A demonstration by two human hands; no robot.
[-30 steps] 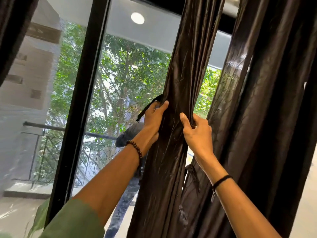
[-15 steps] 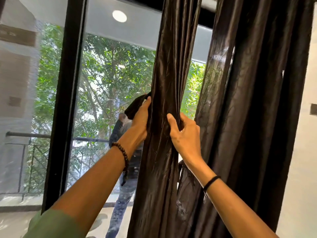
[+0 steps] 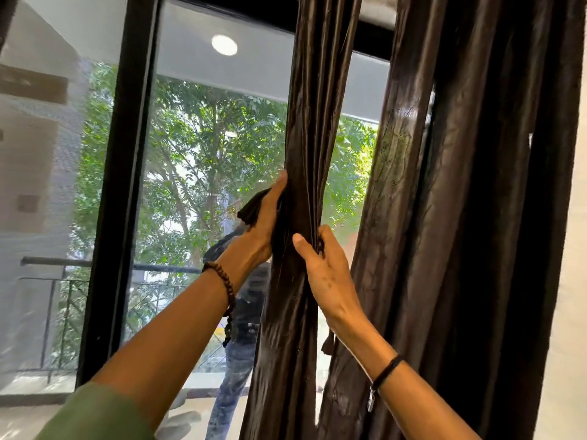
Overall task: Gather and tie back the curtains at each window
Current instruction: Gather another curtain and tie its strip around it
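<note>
Head view: the gathered curtain hangs to the right of the black window post, a glossy dark panel bunched into a narrow column. Its long axis is vertical, roughly parallel to the post. The folds run the same way, with the top leaving the picture above and the foot leaving it below.

The right hand clasps the bundle on the side away from the post, thumb across the front and fingers curled round the far edge. The left hand sits a little higher on the side nearer the post, thumb laid up along the folds. Its fingers are hidden behind the cloth. A dark tie strip pokes out from under its palm toward the post, so it appears to grip that strip against the bundle.

The gathering of this panel looks done, and the step in hand seems to be passing the tie around it. The next move calls for carrying the strip behind the column to the right hand without letting the folds spread, then fastening it. How it fastens cannot be told.

Farther from the post, a second curtain hangs loose and untied. Between post and bundle, the glass shows trees, a railing and a standing person's reflection.
</note>
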